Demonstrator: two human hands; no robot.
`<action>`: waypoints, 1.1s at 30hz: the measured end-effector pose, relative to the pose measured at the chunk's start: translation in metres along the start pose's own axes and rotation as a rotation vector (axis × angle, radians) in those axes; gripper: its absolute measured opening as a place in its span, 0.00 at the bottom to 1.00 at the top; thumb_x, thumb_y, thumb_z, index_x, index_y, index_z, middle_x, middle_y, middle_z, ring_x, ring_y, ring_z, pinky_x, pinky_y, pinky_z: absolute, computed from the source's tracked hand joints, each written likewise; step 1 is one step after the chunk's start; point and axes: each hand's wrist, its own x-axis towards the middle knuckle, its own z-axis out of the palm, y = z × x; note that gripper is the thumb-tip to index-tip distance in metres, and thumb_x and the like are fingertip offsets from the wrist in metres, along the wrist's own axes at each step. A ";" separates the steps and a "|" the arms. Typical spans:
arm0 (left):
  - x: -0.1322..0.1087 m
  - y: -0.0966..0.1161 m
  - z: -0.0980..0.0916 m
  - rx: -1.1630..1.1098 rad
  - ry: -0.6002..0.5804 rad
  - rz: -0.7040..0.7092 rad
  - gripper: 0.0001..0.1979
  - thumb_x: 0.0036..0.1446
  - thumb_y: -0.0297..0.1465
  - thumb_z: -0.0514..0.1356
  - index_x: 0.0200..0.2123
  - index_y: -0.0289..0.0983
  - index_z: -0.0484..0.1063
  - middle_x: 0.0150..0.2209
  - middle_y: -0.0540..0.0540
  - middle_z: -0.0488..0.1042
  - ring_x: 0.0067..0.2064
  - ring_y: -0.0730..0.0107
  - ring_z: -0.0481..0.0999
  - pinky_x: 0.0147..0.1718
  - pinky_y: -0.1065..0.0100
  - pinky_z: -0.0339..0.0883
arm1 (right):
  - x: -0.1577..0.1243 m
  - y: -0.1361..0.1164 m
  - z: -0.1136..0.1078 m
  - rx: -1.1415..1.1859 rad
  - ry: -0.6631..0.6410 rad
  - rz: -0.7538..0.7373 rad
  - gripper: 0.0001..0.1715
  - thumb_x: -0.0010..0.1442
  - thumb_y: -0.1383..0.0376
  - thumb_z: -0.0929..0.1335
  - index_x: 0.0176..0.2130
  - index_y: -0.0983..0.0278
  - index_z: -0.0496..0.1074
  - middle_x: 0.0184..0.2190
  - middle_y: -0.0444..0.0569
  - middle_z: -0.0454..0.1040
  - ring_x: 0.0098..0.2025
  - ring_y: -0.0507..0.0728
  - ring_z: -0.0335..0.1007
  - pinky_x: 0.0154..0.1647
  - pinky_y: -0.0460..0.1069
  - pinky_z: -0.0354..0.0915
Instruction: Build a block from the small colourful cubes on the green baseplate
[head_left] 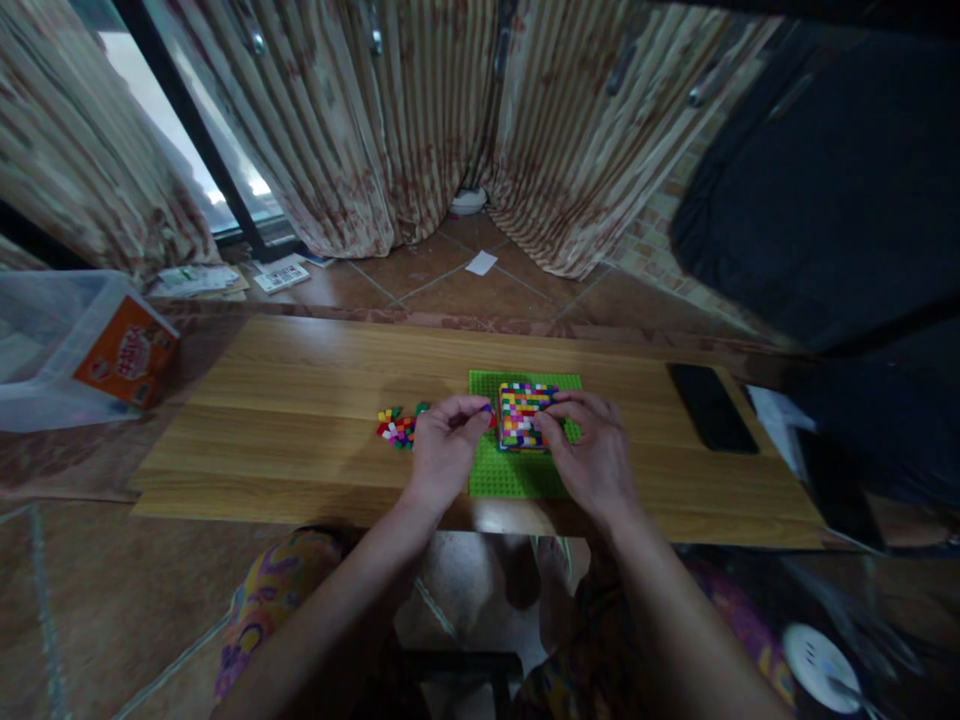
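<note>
On a green studded baseplate [517, 480] stands a square build of many small coloured toy bricks [517, 415], stacked close together. My left hand [444, 445] is closed just left of the build, with a small dark purple brick [487, 408] pinched between thumb and index finger. A bit of red shows by those fingertips. My right hand [592, 445] reaches over the build's right side, thumb and index finger drawn together at its top; whatever lies between them is too small to make out. Left of my left hand lies a pile of loose bricks [396, 428], partly hidden by it.
The long wooden board [300, 400] carries everything. A black phone [712, 408] lies at its right. A clear plastic bin [67, 350] with an orange label is at far left. Curtains [420, 130] hang beyond, and a person in dark clothes [840, 200] is at right.
</note>
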 end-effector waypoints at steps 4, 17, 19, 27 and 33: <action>-0.001 0.000 0.000 0.010 -0.003 -0.002 0.04 0.44 0.26 0.66 0.28 0.36 0.78 0.28 0.50 0.78 0.30 0.74 0.73 0.35 0.70 0.66 | -0.001 0.000 0.008 -0.013 0.030 0.045 0.12 0.58 0.56 0.67 0.32 0.61 0.74 0.43 0.53 0.72 0.49 0.62 0.64 0.51 0.59 0.61; -0.001 0.001 0.000 0.025 0.000 -0.001 0.04 0.45 0.27 0.65 0.28 0.36 0.78 0.28 0.49 0.78 0.31 0.73 0.73 0.35 0.70 0.66 | -0.004 0.000 0.024 0.071 0.092 0.112 0.12 0.54 0.56 0.71 0.34 0.60 0.67 0.45 0.53 0.67 0.50 0.62 0.64 0.53 0.59 0.61; -0.001 0.001 -0.001 0.028 -0.004 0.005 0.03 0.45 0.27 0.65 0.28 0.36 0.78 0.28 0.49 0.78 0.31 0.74 0.73 0.35 0.70 0.67 | -0.005 0.000 0.026 0.105 0.107 0.128 0.12 0.54 0.57 0.70 0.34 0.60 0.66 0.46 0.53 0.66 0.51 0.61 0.64 0.53 0.58 0.62; -0.002 0.001 0.001 -0.026 -0.031 -0.040 0.05 0.45 0.28 0.66 0.29 0.35 0.78 0.29 0.49 0.78 0.30 0.74 0.74 0.35 0.70 0.68 | -0.011 -0.001 0.035 0.210 0.173 0.187 0.11 0.55 0.58 0.70 0.34 0.61 0.65 0.46 0.53 0.65 0.52 0.60 0.63 0.53 0.57 0.61; -0.003 0.001 0.003 -0.081 -0.045 -0.050 0.06 0.44 0.28 0.67 0.30 0.36 0.77 0.28 0.49 0.78 0.29 0.74 0.75 0.35 0.70 0.69 | -0.013 -0.015 0.023 0.160 0.179 0.082 0.09 0.62 0.59 0.64 0.34 0.60 0.71 0.48 0.53 0.67 0.54 0.60 0.62 0.55 0.59 0.60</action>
